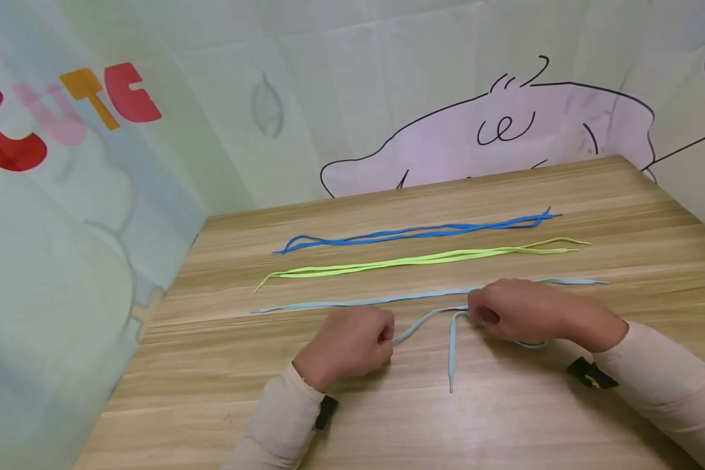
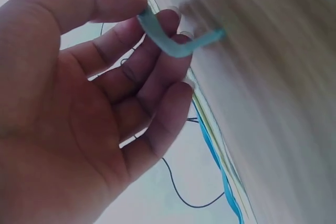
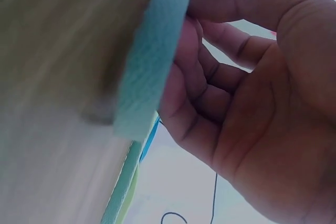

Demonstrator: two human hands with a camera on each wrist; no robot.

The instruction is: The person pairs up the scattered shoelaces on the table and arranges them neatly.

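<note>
A pale blue shoelace (image 1: 429, 318) runs in a loose curve between the two hands over the wooden table. My left hand (image 1: 355, 341) pinches it between thumb and index finger; in the left wrist view its short bent end (image 2: 176, 50) sticks out past the fingertips. The right hand (image 1: 519, 308) pinches the lace farther along, and a flat stretch of it (image 3: 149, 66) hangs by the fingers in the right wrist view. One tipped end (image 1: 452, 362) points toward the near edge. Behind the hands lies a straight pale blue strand (image 1: 358, 302), partly hidden by the right hand.
Farther back on the table (image 1: 223, 405), a yellow-green shoelace (image 1: 417, 260) lies stretched out as two strands. Beyond it is a blue shoelace (image 1: 411, 232) laid the same way. A printed cloth (image 1: 270, 163) hangs behind the table's far and left edges.
</note>
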